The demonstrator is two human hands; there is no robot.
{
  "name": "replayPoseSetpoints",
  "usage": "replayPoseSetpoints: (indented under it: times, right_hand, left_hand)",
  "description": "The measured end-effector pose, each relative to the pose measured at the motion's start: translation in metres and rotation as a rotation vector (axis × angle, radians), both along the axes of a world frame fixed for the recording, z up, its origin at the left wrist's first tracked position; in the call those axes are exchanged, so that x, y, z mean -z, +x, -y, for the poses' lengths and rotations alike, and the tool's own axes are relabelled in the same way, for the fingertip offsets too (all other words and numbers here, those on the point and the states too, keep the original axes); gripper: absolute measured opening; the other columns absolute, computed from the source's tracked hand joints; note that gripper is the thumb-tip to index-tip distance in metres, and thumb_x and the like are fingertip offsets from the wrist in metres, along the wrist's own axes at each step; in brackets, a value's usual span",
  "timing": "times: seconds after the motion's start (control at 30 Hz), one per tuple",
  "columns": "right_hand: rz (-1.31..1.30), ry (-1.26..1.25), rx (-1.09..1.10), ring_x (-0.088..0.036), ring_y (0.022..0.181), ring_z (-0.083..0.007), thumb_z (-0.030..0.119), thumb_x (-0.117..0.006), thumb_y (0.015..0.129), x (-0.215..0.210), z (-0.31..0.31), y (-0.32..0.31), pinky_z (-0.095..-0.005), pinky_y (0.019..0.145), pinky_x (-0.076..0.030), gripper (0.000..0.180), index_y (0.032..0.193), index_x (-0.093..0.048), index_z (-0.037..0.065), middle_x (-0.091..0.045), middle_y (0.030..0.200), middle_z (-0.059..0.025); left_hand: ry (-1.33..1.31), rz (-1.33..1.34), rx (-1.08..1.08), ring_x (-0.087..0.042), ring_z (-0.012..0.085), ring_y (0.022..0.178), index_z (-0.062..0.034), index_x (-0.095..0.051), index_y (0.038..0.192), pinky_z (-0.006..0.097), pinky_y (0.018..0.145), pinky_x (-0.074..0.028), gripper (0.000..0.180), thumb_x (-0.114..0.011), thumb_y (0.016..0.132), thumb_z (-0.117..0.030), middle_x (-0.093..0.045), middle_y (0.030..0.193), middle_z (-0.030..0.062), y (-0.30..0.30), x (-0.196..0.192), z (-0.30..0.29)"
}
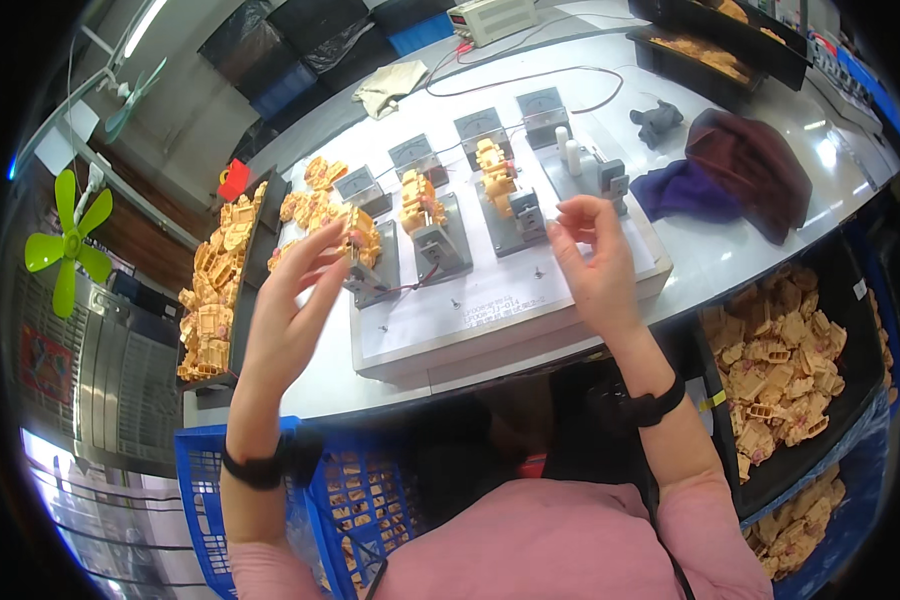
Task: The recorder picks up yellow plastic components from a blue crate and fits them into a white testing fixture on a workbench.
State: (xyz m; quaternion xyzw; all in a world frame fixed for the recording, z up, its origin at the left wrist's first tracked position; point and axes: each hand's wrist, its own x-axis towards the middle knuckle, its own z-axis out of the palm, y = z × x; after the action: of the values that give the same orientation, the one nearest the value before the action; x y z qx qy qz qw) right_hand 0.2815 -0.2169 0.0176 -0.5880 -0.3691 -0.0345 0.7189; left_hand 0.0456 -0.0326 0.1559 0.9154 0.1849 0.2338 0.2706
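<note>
A white test board [510,318] carries a row of grey fixtures, each with a small panel meter [415,155] behind it. Tan plastic moulded parts sit in three of them: a left part [362,238], a middle part [420,200] and a right part [495,168]. The rightmost fixture [570,180] shows only white posts. My left hand [295,310], fingers stretched and thumb apart, is beside the left part; whether its fingertips touch it I cannot tell. Close to the grey block [526,214] of the third fixture is my right hand [598,262], fingers bent and apart, with nothing visible in it.
More tan parts [310,205] lie loose left of the board, beside a filled black tray [255,235]. A dark cloth [745,170] and a grey lump [657,122] lie to the right. Below are a part-filled bin [770,370] and a blue basket [325,520]. A power supply [492,18] stands behind.
</note>
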Motion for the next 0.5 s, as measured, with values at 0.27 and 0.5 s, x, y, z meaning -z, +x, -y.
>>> replayPoseSetpoints:
  times: [0.27, 0.5]
  right_hand:
    - [0.043, -0.126, -0.014, -0.063, 0.080, -0.0149, 0.011, -0.067, 0.097, -0.006, 0.001, -0.006, -0.0279, 0.075, -0.051, 0.012, 0.099, -0.063, 0.000, -0.066, 0.092, -0.0070]
    - [0.411, -0.406, 0.032, -0.063, 0.086, -0.0291, 0.008, -0.069, 0.090, -0.010, 0.016, -0.015, -0.0379, 0.078, -0.050, 0.009, 0.097, -0.067, 0.001, -0.064, 0.091, -0.0123]
  left_hand:
    - [-0.268, -0.101, -0.252, -0.065, 0.0155, 0.107, -0.0054, -0.063, 0.133, 0.028, 0.089, -0.051, 0.033, -0.061, 0.101, -0.012, -0.070, 0.117, 0.0095, -0.112, 0.079, -0.017]
    - [-0.256, -0.030, -0.081, -0.060, 0.0164, 0.090, -0.0047, -0.065, 0.131, 0.029, 0.081, -0.051, 0.035, -0.065, 0.097, -0.015, -0.061, 0.098, 0.0077, -0.085, 0.113, -0.025]
